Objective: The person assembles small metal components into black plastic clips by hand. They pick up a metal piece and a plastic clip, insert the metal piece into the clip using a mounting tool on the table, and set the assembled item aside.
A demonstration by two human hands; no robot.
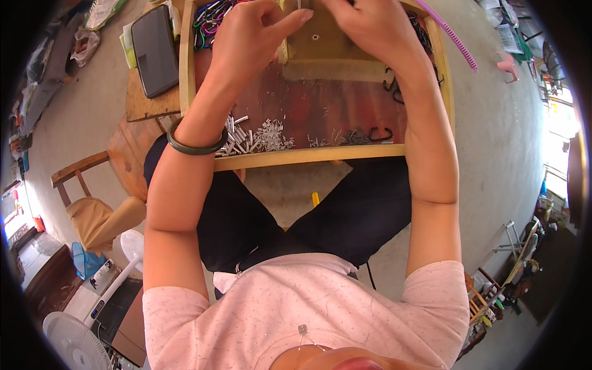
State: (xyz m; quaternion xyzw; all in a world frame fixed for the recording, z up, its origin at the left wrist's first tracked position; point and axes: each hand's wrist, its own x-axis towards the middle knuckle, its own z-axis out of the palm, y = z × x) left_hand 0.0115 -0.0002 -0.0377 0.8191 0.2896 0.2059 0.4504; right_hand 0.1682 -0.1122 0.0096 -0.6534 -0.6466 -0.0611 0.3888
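Over the far side of a wood-rimmed tray, my left hand is closed, thumb pressed toward the fingers at a thin, pale piece too small to name. My right hand is beside it, its fingertips cut off by the top edge. Beneath both hands lies a brownish-yellow plate with a screw head in it. Colourful carabiners fill the tray's far left corner. Silver metal pins and smaller silver bits are heaped along the near rim, beside tiny dark metal pieces and a black C-shaped hook.
More black hooks lie under my right forearm. Left of the tray, a black tablet rests on a wooden surface. A purple coiled strip is beyond the right rim. A wooden chair and white fan stand at left.
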